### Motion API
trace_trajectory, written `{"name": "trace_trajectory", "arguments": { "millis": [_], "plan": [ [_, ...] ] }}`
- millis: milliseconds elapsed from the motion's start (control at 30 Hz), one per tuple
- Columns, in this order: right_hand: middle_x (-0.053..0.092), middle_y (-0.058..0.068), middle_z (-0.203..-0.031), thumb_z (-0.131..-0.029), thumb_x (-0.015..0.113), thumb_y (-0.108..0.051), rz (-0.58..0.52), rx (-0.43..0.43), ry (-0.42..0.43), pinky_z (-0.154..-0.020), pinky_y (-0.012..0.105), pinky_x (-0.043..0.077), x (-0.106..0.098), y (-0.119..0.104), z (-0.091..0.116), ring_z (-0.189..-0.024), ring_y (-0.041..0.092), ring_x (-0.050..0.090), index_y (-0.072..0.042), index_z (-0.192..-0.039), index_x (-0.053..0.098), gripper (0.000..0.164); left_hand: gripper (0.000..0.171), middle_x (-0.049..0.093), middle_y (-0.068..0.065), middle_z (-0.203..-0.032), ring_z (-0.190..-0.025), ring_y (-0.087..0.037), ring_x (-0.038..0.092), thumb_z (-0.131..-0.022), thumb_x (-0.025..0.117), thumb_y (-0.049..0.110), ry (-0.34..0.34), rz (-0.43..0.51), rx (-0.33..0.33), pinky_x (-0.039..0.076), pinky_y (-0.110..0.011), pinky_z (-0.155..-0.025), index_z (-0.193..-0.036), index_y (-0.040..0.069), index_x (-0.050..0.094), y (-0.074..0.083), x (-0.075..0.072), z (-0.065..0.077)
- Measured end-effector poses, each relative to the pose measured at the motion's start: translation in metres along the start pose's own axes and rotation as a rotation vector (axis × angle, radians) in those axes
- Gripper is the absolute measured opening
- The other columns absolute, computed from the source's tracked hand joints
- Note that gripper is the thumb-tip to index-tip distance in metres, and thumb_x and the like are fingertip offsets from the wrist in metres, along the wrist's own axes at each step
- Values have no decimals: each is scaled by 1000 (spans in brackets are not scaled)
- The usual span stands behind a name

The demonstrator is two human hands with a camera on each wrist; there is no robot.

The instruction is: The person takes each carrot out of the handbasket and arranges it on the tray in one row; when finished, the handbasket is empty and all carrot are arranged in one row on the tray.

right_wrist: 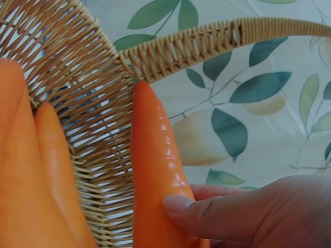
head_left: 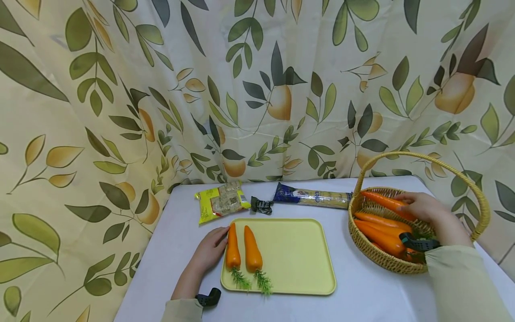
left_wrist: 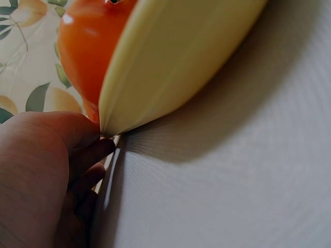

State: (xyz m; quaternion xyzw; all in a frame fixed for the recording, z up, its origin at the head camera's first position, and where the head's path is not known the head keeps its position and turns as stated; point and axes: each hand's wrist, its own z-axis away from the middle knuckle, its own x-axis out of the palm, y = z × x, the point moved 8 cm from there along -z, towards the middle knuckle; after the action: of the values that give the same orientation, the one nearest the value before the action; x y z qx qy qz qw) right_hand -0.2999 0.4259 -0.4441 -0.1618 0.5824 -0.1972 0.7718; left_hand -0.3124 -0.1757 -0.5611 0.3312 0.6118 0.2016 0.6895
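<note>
At the left rim of the yellow tray (head_left: 289,255), my left hand (head_left: 211,250) grips the edge between thumb and fingers. Beside it on the tray lies an orange carrot (head_left: 233,248) with green leaves, and a second carrot (head_left: 252,250) is just to its right. My right hand (head_left: 428,209) reaches over the wicker basket (head_left: 364,250) and grips a carrot (right_wrist: 158,170), its thumb lying along the side. That carrot's tip overlaps the basket's far rim in the right wrist view. More carrots (head_left: 380,237) lie below it in the basket, their leaves partly hidden by the right wrist.
A yellow snack packet (head_left: 221,201), a small black wrapper (head_left: 261,205) and a long pasta packet (head_left: 314,197) lie behind the tray. The basket's tall handle (head_left: 422,155) arches above the right hand. A leaf-patterned curtain (head_left: 281,112) hangs behind the white table.
</note>
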Motion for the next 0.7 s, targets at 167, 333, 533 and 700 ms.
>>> {"name": "trace_trajectory", "arguments": {
  "millis": [167,333,533,700],
  "plan": [
    [49,43,-128,-98,59,-26,28,-13,0,-82,57,49,-3,-7,4,-108,52,51,8,-140,45,56,43,51,-2,-148,-142,-27,42,-103,52,33,3,-10,13,34,-54,-118,-146,26,51,1,0,0],
    [45,44,-130,-99,58,-29,25,-20,-10,-83,59,49,-3,-12,6,-110,54,49,7,-143,42,59,43,52,-2,-147,-142,-27,43,-103,52,33,3,-16,21,34,-53,-118,-146,25,51,1,1,0],
    [45,44,-130,-99,57,-31,51,-52,1,-83,62,48,-5,-19,10,-112,56,49,5,-145,40,60,44,51,-1,-149,-142,-27,42,-103,52,35,-1,-14,22,33,-53,-118,-146,27,51,1,0,1],
    [47,44,-129,-100,57,-32,52,-66,8,-81,58,49,-6,-25,14,-110,54,51,4,-143,44,58,44,51,-1,-149,-142,-27,42,-103,52,36,2,-9,19,33,-54,-118,-146,27,51,1,0,1]
  ]
}}
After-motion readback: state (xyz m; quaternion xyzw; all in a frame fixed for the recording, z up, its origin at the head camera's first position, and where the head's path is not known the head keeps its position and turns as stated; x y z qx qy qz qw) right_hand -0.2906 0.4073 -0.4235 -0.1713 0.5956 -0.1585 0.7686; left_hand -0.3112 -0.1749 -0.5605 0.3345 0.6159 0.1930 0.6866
